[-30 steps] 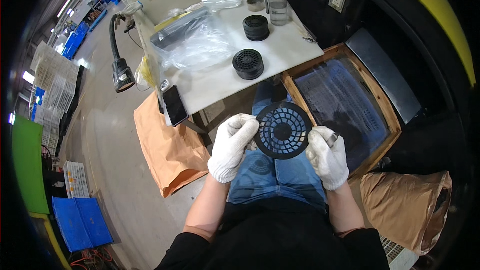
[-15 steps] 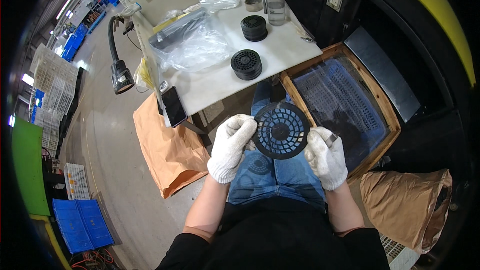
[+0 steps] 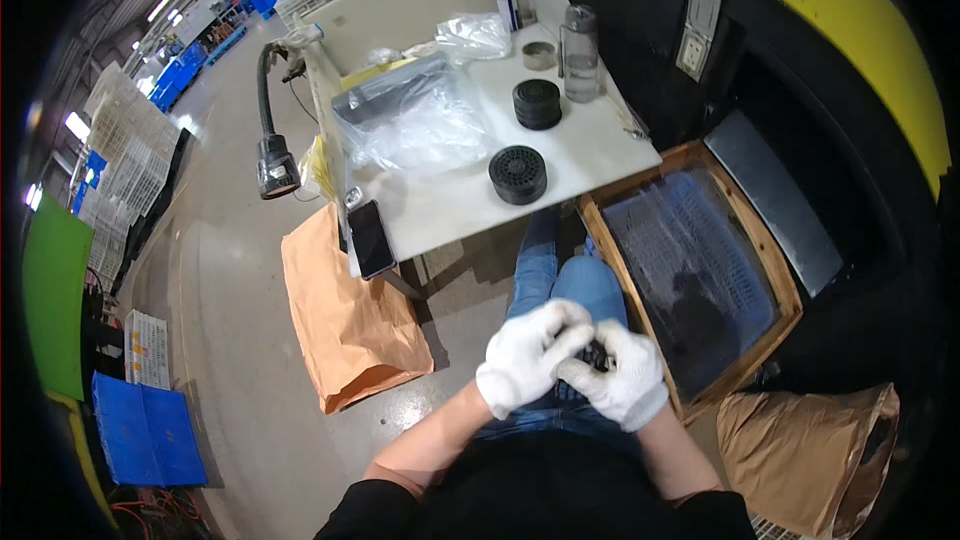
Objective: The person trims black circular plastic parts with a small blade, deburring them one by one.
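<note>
Over my lap, my left hand (image 3: 530,355) and my right hand (image 3: 626,377), both in white knit gloves, meet with fingers curled. Between them sits a black round grille (image 3: 597,354), mostly covered by the gloves; only a small dark piece of it shows. On the white table ahead are two short stacks of black round grilles: a nearer stack (image 3: 518,176) by the front edge and a farther stack (image 3: 537,104). Any small tool inside the right glove is hidden.
The table (image 3: 440,215) also holds clear plastic bags (image 3: 425,135), a phone (image 3: 371,238), a water bottle (image 3: 580,55) and a spray can (image 3: 507,5). A lamp (image 3: 277,168) hangs left. Paper sacks (image 3: 350,315) flank me; a wood-framed box (image 3: 690,280) stands right.
My hands have come together, and the grille, earlier held up flat and fully seen between them, is now mostly hidden. The metal piece at my right hand no longer shows. The view has shifted.
</note>
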Demonstrator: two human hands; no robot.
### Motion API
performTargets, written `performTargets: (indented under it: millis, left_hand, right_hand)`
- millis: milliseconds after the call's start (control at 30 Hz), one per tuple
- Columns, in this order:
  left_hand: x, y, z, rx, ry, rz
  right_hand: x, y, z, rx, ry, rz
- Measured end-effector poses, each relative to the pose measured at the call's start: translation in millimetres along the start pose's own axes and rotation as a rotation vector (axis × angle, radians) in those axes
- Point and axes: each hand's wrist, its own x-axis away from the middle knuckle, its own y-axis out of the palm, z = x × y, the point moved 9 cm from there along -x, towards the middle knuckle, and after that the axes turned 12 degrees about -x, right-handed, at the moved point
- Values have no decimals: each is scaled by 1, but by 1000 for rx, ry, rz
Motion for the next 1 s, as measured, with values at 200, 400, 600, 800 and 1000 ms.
performTargets:
  millis: [200, 400, 600, 800, 1000]
  left_hand:
    - [11, 28, -7, 704, -102, -78]
    - [11, 12, -27, 555, -139, 595]
    - [-10, 37, -17, 653, -106, -74]
    - [-12, 13, -28, 532, -77, 390]
    - [-15, 27, 1, 657, -69, 9]
  right_hand:
    - [40, 55, 46, -1384, 622, 111]
    - [6, -4, 45, -502, 75, 316]
    - [6, 37, 60, -1175, 453, -64]
    - [1, -6, 69, -403, 169, 256]
    - [15, 45, 77, -1597, 661, 173]
